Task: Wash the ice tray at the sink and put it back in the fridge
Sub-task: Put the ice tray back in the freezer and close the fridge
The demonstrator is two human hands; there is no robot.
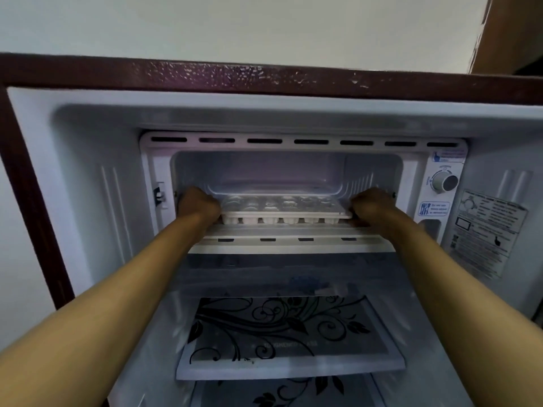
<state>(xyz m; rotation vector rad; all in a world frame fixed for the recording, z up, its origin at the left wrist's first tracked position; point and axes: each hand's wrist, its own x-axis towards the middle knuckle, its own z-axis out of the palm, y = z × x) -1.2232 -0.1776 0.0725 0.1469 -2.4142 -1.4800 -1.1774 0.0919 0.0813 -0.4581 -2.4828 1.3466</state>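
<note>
Ice tray (286, 209) white, level, at the mouth of the freezer compartment (264, 168) at 12 o'clock in the fridge (88, 160), just above its front ledge. Left hand (198, 204) clenched round the tray's 9 o'clock end; right hand (370, 205) clenched round its 3 o'clock end, thumb under the rim. Tray spanning between the 2 grips, both forearms reaching in from 6 o'clock. Thermostat dial (444, 182) at 3 o'clock of the right hand. Floral glass shelf (289, 336) below at 6 o'clock.
</note>
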